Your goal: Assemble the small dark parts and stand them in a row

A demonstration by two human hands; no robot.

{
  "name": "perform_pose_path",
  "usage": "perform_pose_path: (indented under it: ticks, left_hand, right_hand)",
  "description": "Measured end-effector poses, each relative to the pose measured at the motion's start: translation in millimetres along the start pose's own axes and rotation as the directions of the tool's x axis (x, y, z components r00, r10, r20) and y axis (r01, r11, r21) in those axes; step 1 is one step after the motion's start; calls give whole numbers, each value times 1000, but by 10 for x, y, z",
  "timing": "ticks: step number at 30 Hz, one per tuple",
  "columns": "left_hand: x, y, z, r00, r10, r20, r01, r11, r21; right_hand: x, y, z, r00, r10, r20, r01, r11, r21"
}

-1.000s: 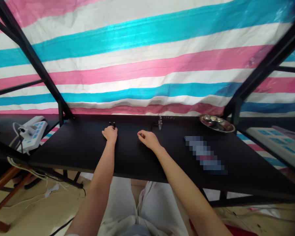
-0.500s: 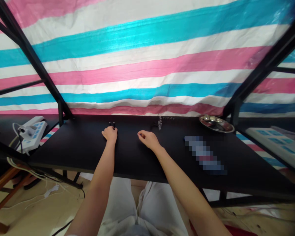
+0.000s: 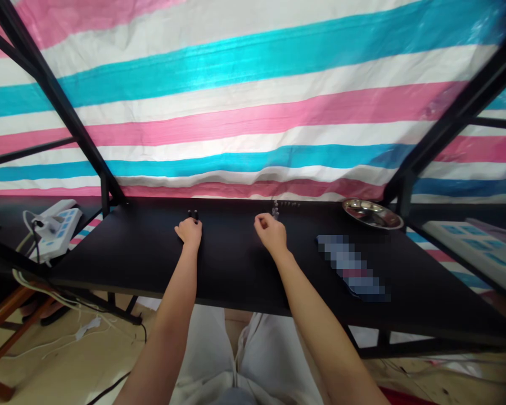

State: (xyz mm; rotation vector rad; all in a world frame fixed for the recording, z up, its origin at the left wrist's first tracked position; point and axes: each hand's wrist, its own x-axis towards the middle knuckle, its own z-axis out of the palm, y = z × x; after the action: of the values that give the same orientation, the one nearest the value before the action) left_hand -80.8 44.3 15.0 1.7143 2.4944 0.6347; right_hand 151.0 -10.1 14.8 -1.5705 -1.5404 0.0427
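**Along a black desk [image 3: 231, 270], the left hand [image 3: 189, 230] and right hand [image 3: 271, 232] are reached out side by side**

At the far left, a white power strip [image 3: 63, 230] is laid on a neighbouring surface, with a cord plugged into it. Below it, a brown wooden frame [image 3: 8, 309] is partly shown. Next, a slanting black post [image 3: 67, 119] is passed, fixed near the back corner of the desk.

The left hand is placed over the desk, palm down, with its fingers bent. Just beyond its knuckles, a small black part [image 3: 195, 214] with two upright tips is seen, its lower end covered by the hand; whether it is gripped cannot be told.

The right hand is held farther right, its fingers curled inward and thumb and forefinger brought together. Whether something tiny is pinched between them cannot be told. Just behind it, small clear pieces [image 3: 275, 208] are stood in a line, partly hidden by the hand, and a row of tiny bits [image 3: 290, 203] is spread along the back edge.

Farther right, a long flat object [image 3: 352, 267] is blurred out by blocks, and behind it a shiny metal plate [image 3: 385, 217] is set near the right back corner. At the far right, another white power strip [image 3: 468, 239] is seen. Behind everything, a striped sheet [image 3: 236, 107] is hung.
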Motion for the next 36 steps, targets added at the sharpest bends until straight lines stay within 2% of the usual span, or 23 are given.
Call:
perform_pose_path:
  ticks: [3,6,7,9,10,11,12,14,16,17,18,19,23,27,32,36]
  left_hand:
    - [-30,-17,-32,1000,-5,-1,5,1000,-1]
    - [-93,7,-67,1000,29,-6,-29,1000,-4]
    - [-128,34,-72,997,71,-15,-72,997,-6]
    - [-221,126,-64,972,232,-39,-232,973,-7]
    - [-280,190,-51,937,346,-50,-346,938,-4]
    - [-344,263,-32,881,471,-47,-472,882,-1]
    - [-411,342,-9,807,589,-32,-590,808,-1]
    - [-539,510,45,629,777,-11,-777,629,-9]
    - [-638,672,105,478,878,-9,-878,478,-1]
    - [-671,747,138,432,902,-2,-902,432,10]
    - [-694,818,172,411,912,5,-912,410,23]
    - [-706,884,208,410,912,12,-912,409,39]
    - [-686,1089,366,464,886,9,-882,462,91]
    - [-637,1200,480,464,886,26,-882,459,105]
    - [-599,1256,456,471,882,-5,-879,470,78]
    - [-564,1198,389,485,873,-45,-873,486,36]
  right_hand:
    - [66,102,-109,978,186,-94,-193,979,-63]
    - [113,268,-169,935,353,-33,-353,921,-161]
    - [120,323,-170,925,380,8,-371,908,-197]
    - [117,412,-145,915,400,43,-378,892,-248]
    - [109,441,-124,917,395,48,-370,891,-264]
    - [98,460,-100,923,383,48,-356,893,-276]
    - [87,472,-77,928,369,43,-342,894,-289]
    - [68,480,-39,934,356,36,-326,888,-326]
    - [63,487,-18,928,370,41,-331,872,-360]
    - [66,493,-13,922,383,49,-340,865,-370]
    - [73,502,-10,916,398,57,-350,859,-373]
    - [81,513,-9,910,410,64,-360,857,-370]
    - [118,562,-5,893,445,66,-400,852,-340]
    - [140,593,9,894,446,54,-409,857,-313]
    - [163,635,46,904,428,18,-406,869,-283]
    - [171,665,70,905,425,-4,-411,872,-266]
